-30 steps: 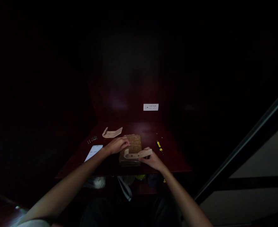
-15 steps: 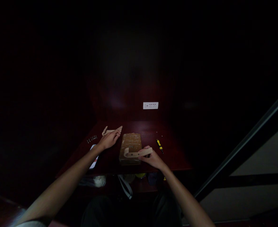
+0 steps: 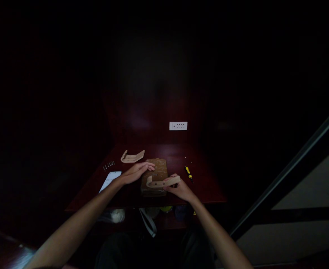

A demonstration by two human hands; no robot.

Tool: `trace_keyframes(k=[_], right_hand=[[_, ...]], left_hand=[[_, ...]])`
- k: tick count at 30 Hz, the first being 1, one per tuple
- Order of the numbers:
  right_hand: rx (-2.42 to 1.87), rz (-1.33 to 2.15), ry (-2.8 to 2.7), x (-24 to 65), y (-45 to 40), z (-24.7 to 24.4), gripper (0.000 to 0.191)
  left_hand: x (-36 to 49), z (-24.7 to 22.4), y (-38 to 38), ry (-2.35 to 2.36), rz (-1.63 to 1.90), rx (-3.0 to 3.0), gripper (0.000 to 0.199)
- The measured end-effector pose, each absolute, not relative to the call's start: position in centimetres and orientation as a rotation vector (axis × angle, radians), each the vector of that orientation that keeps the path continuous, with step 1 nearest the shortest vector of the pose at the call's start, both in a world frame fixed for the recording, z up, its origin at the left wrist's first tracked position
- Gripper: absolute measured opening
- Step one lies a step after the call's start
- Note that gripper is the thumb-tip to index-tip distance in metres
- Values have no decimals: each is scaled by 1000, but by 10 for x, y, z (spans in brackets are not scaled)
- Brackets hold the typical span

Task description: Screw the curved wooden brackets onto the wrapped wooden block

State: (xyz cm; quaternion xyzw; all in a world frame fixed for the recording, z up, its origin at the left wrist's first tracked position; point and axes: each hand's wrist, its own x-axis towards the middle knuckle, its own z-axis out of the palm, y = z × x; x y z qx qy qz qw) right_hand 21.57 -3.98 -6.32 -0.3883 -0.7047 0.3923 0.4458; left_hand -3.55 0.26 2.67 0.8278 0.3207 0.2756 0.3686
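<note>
My right hand (image 3: pixel 180 189) grips a pale wooden hook-shaped piece (image 3: pixel 160 184) with two dark holes, held over the near part of a brown block wrapped in shiny clear film or tape (image 3: pixel 159 165). My left hand (image 3: pixel 137 171) reaches over the block's left edge with its fingers stretched out; nothing shows in it. Whether its fingertips touch the block I cannot tell. Behind that hand, a second wooden bracket-like piece (image 3: pixel 132 158) with a curled end lies on the table.
On the dark red table (image 3: pixel 206 190), a yellow-black screwdriver (image 3: pixel 188 173) lies right of the block. Several small metal screws or pins (image 3: pixel 108 165) and a lit phone (image 3: pixel 109 180) lie at left. A white socket panel (image 3: pixel 178 126) sits on the back wall. A grey strap (image 3: pixel 149 223) hangs below.
My left hand has moved from the second wooden piece, rightward and nearer, to the wrapped block. That piece now lies uncovered. My right hand still holds its piece in nearly the same place.
</note>
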Motion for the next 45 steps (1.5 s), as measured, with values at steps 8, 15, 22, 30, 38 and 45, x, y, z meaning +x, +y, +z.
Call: trace_keyframes(k=[8, 15, 22, 30, 38, 45], right_hand=[[-965, 928, -1758, 215, -40, -62, 36], [-969, 925, -1763, 216, -41, -62, 33], [-993, 921, -1757, 217, -41, -65, 34], [-1018, 972, -1755, 218, -40, -66, 35], [-963, 1196, -1849, 235, -41, -59, 49], [-987, 1135, -1985, 279, 3, 11, 37]], left_hand=[[-32, -13, -39, 1077, 875, 2269, 35], [-24, -40, -32, 1056, 1091, 2239, 25], [-21, -50, -33, 1052, 1125, 2249, 22], [-18, -56, -35, 1084, 1157, 2244, 22], [-17, -62, -32, 1061, 1178, 2235, 21], [-16, -58, -34, 1048, 1187, 2207, 20]])
